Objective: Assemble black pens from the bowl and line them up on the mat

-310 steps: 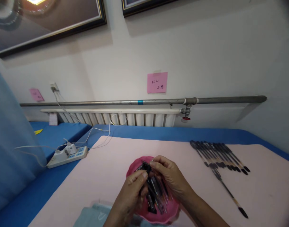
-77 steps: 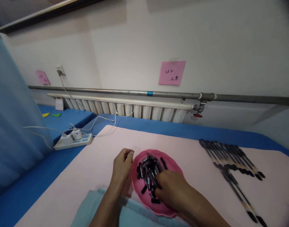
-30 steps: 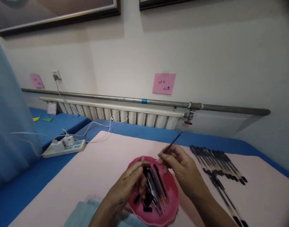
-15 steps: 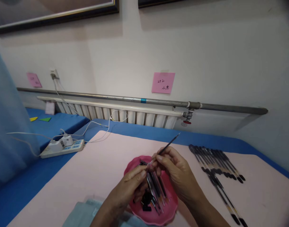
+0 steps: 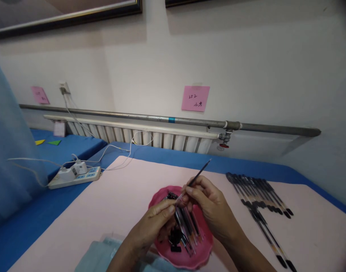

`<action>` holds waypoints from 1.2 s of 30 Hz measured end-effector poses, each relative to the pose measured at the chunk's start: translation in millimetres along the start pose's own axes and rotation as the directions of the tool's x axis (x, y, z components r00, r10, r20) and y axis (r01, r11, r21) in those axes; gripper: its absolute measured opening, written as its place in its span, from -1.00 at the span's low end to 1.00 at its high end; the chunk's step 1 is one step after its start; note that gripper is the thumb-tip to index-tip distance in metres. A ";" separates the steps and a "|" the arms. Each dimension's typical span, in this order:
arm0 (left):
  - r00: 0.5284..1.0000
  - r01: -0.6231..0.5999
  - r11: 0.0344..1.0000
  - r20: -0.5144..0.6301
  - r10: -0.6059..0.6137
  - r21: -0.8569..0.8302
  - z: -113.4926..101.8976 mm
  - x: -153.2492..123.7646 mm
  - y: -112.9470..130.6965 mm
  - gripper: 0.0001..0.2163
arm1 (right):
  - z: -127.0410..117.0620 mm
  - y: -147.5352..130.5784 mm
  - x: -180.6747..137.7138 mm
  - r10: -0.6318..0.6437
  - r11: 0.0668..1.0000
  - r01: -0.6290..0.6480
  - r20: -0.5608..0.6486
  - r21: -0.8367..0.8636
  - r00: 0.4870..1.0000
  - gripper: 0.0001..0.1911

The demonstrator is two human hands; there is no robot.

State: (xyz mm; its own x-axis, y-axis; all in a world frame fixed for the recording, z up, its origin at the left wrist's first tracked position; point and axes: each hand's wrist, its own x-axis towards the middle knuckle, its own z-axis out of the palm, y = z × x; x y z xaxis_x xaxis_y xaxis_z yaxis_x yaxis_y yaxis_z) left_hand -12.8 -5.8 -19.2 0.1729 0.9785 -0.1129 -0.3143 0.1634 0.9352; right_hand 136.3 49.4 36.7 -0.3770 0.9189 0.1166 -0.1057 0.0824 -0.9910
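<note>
Two hands meet above a pink dish near the middle of the scene. The right hand is closed in a pinch on a thin dark pen refill, which slants up and away to the right from its fingertips. The left hand is curled, thumb and forefinger pinched on a clear pen barrel whose end meets the lower end of the refill just between the two hands. Right beneath them, the dish holds a loose heap of pen parts, clear barrels and black caps. The dish sits on a pale pink mat. To the right, well apart from the hands, a row of assembled pens lies side by side on the mat. Far left, a white power strip rests on the blue table cover. On the far wall run a radiator and a pipe, with a pink note above.
</note>
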 end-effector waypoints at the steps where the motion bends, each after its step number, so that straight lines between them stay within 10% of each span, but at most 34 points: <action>1: 1.000 0.014 1.000 0.009 -0.014 -0.007 0.1 0.4 0.0 -0.64 | 0.6 -0.6 -0.5 0.003 1.000 -0.003 0.003 -0.026 1.000 -0.86; 20: 0.977 0.089 0.896 -0.136 -0.163 -0.434 -16.0 1.3 16.3 -0.76 | -5.5 6.9 7.0 -0.007 0.911 0.034 0.067 -0.412 0.998 -0.87; 28: 0.967 -0.023 0.859 -0.229 -0.111 -0.512 -22.2 2.5 20.2 -0.82 | -6.4 20.3 1.2 0.227 0.644 0.194 0.427 -0.740 0.875 -0.79; 36: 0.954 -0.096 0.857 -0.293 -0.067 -0.507 -21.8 3.1 19.3 -0.82 | 5.8 38.5 -6.5 0.380 0.345 0.275 0.401 -0.898 0.834 -0.83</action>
State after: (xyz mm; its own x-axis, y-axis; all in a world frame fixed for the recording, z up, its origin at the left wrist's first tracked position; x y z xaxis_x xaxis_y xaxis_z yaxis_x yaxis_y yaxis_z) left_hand -38.7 3.1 -8.9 -0.0878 0.9592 -0.2687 -0.7590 0.1102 0.6417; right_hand 129.3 44.4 -1.8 -0.7234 0.6426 -0.2524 0.6859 0.6273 -0.3688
